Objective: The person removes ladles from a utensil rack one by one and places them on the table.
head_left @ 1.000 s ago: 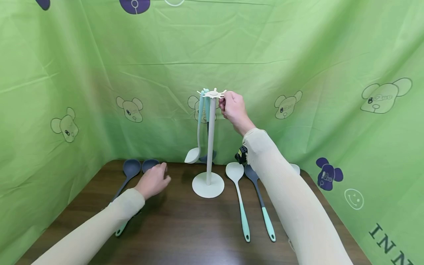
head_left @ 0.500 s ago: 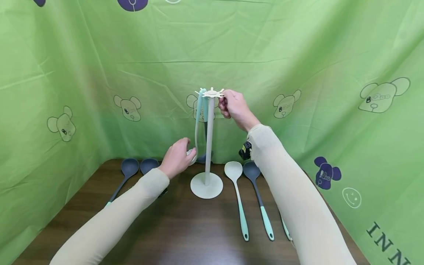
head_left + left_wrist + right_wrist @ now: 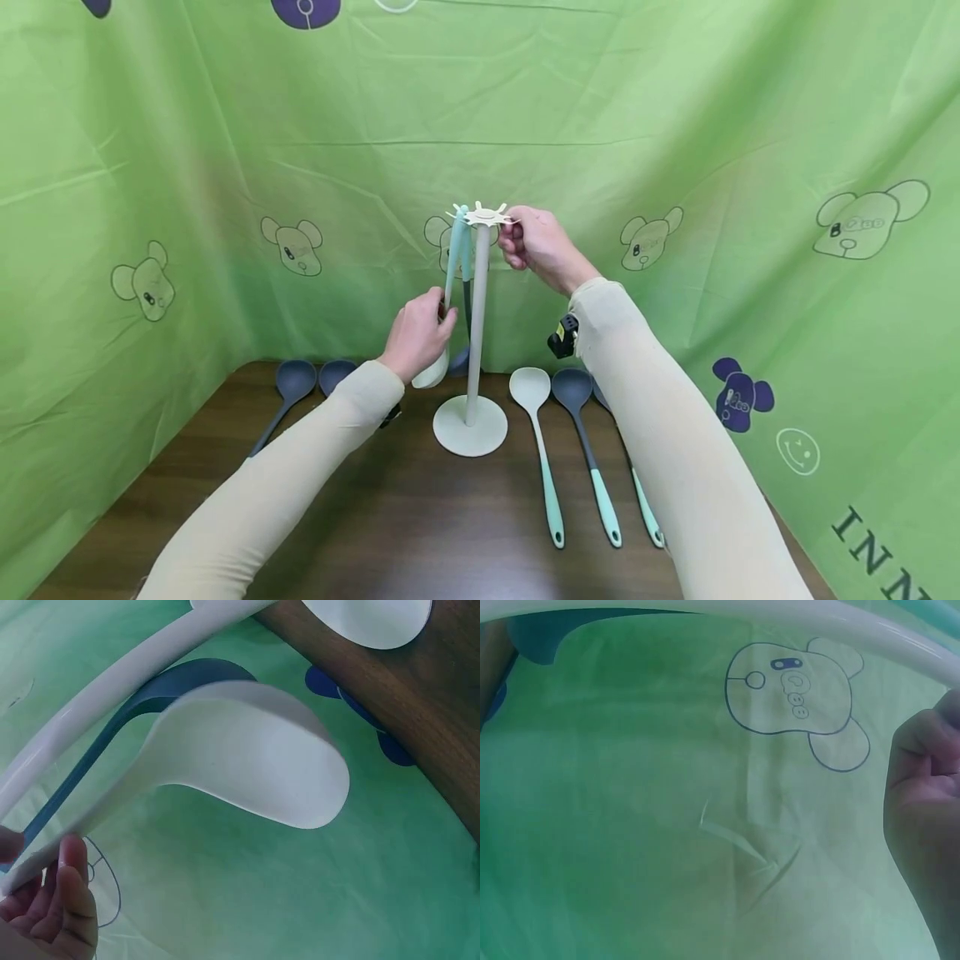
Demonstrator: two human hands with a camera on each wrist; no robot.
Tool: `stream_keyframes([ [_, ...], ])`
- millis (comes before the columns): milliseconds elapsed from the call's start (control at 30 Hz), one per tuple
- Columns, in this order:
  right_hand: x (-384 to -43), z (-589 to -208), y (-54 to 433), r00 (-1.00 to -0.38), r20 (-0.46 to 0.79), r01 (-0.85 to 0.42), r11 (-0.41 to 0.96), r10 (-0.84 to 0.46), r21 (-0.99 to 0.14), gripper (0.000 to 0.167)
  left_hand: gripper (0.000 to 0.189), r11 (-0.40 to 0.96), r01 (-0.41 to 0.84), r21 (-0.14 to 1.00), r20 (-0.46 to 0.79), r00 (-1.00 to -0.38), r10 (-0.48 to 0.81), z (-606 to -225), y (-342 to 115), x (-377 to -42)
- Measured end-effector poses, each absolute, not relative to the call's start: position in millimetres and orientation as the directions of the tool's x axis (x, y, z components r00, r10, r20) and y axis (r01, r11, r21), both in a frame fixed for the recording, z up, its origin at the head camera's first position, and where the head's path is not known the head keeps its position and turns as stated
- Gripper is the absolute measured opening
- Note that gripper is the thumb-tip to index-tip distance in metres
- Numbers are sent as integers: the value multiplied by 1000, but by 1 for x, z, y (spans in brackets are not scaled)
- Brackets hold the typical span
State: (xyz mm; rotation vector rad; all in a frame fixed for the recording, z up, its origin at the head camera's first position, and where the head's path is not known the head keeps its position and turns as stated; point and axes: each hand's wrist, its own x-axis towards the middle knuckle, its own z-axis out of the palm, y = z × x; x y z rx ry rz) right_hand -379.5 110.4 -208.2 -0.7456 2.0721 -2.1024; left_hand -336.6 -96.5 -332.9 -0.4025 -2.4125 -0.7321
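A cream utensil stand [image 3: 478,325] with a round base and a ring of hooks on top stands on the table. From its left hooks hang a white ladle [image 3: 247,757] with a mint handle and a dark blue ladle [image 3: 196,673] behind it. My left hand [image 3: 418,337] holds the white ladle by its stem, thumb on one side and fingers on the other; its bowl [image 3: 431,375] shows below the hand. At the top right of the stand, my right hand [image 3: 542,244] pinches a hook between thumb and curled fingers.
Right of the base lie a white spoon-like utensil [image 3: 529,388], a dark blue one [image 3: 572,388] and another mint handle [image 3: 647,510] partly under my right sleeve. Two dark blue utensils, one a ladle-like spoon [image 3: 296,380], lie at the left. Green cloth [image 3: 360,158] surrounds the wooden table [image 3: 420,517].
My left hand has moved right and up from over the left utensils and now grips the white ladle, whose bowl has shifted slightly nearer. The right hand keeps its hold on the hook.
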Motion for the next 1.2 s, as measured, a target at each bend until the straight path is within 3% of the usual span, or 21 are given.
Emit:
stream_keyframes([
  [667,-380,-212,105,-903,281,-264,-96,-324,-960,32,15,768,501,400,686,-719,112,-327,-107,-333],
  [1200,-380,-215,107,-900,292,-280,-84,-324,-956,32,9,711,527,466,659,-743,118,-344,-149,-317],
])
